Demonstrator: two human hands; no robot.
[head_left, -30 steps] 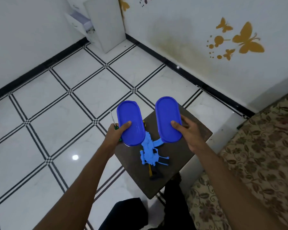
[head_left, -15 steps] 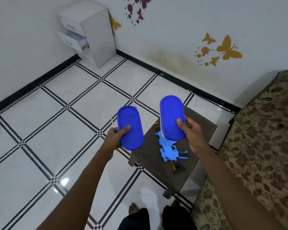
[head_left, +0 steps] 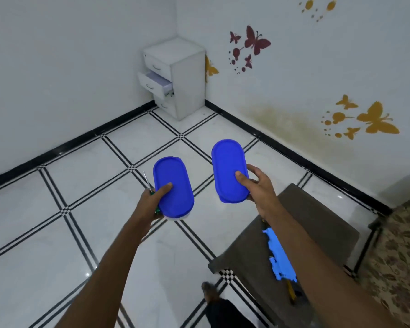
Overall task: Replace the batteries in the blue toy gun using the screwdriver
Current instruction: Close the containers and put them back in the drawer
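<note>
My left hand [head_left: 152, 201] grips an oval box with a blue lid [head_left: 173, 185] together with a green-handled screwdriver [head_left: 149, 185] whose metal tip sticks up past my thumb. My right hand [head_left: 258, 188] holds a second blue-lidded oval box [head_left: 229, 170]. Both boxes are out over the floor, left of the stool. The light-blue toy gun [head_left: 279, 256] lies on the dark brown stool [head_left: 317, 221], partly hidden under my right forearm. What is inside the boxes is hidden.
A white drawer cabinet [head_left: 178, 79] with one drawer open stands in the far corner. White floor tiles with black lines spread to the left. A patterned sofa [head_left: 400, 256] is at the right. A yellow and black object [head_left: 291, 292] lies by the gun. My foot [head_left: 210, 290] is below.
The view has swung left and up, so the stool and toy gun slid to the lower right. Both hands carried their boxes away from above the stool and out over the floor.
</note>
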